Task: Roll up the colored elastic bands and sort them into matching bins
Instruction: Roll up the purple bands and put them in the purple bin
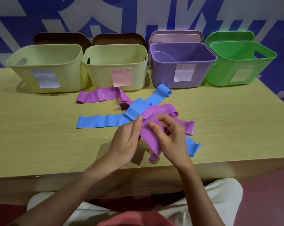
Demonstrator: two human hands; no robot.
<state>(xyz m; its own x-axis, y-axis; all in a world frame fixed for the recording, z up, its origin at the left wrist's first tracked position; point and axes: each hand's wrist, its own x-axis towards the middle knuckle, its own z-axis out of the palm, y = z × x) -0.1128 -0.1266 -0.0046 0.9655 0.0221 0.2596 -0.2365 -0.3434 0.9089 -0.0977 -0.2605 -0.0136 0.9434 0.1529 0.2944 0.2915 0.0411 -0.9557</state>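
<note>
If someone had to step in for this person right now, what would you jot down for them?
Left hand and right hand both pinch one purple band just above the table, with rolling barely begun.
The other purple and blue bands lie flat in a crossed pile in front of the bins.
Four bins sit at the back: two pale yellow, the purple bin and a green one.
No rolled band is visible in any bin, so everything is left to do.
</note>
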